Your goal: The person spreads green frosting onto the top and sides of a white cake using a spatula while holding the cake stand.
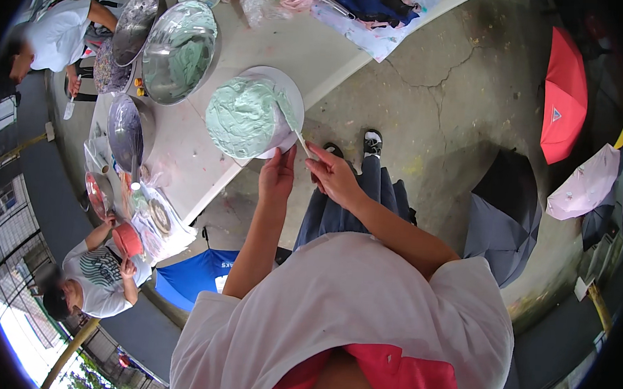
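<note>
A round cake (241, 115) covered in uneven pale green frosting sits on a white round cake board (294, 97) at the table's corner. My right hand (337, 178) grips a thin pale spatula (302, 144), its blade against the frosting on the cake's right side. At the board's near rim, my left hand (277, 178) has its fingers drawn together on the edge. What lies under the board is hidden.
Beyond the cake stand a steel bowl of green frosting (181, 54) and a bowl of purple frosting (126, 133). Two co-workers, one person (100, 274) holding a red cake, are along the left. Open umbrellas (506, 221) rest on the floor at right; a blue umbrella (192, 276) lies nearer.
</note>
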A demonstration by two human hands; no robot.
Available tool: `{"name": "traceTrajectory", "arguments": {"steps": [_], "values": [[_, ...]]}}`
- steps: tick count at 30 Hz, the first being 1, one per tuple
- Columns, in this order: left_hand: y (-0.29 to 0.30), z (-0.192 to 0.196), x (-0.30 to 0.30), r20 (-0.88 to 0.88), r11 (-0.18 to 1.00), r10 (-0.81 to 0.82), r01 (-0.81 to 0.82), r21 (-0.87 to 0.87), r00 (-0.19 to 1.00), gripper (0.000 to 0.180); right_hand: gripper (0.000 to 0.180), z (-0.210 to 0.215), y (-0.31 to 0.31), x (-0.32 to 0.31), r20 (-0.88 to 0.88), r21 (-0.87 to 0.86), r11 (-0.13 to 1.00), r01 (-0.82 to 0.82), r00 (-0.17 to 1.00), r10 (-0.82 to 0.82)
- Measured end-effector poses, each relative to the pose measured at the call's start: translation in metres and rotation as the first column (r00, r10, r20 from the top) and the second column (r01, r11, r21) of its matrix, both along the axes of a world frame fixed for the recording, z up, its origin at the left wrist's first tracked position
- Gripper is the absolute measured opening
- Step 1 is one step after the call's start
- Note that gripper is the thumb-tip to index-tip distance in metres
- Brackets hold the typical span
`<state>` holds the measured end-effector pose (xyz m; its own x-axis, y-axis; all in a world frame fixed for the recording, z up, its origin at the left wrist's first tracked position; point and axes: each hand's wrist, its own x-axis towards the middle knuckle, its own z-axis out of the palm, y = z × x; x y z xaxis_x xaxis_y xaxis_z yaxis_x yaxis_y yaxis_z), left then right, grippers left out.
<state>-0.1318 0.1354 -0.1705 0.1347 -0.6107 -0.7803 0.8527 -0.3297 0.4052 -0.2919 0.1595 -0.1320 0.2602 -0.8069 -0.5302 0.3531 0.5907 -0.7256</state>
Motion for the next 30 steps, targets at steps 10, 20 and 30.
{"name": "traceTrajectory", "arguments": {"steps": [10,20,30], "values": [[-0.009,0.002,0.0,0.047,0.999,0.028,-0.029,0.019,0.998,0.021,0.036,0.026,0.024,-0.026,-0.344,-0.373,0.927,0.047,0.92,-0.185],[-0.005,-0.022,0.005,0.034,1.0,-0.017,0.017,-0.012,0.999,0.029,0.047,0.042,-0.041,-0.002,-0.79,-0.512,0.739,-0.438,0.578,-0.205],[-0.005,-0.02,0.002,0.024,0.999,0.042,-0.042,-0.01,0.999,0.026,0.048,0.03,-0.062,-0.006,-0.818,-0.503,0.746,-0.436,0.519,-0.249]]}}
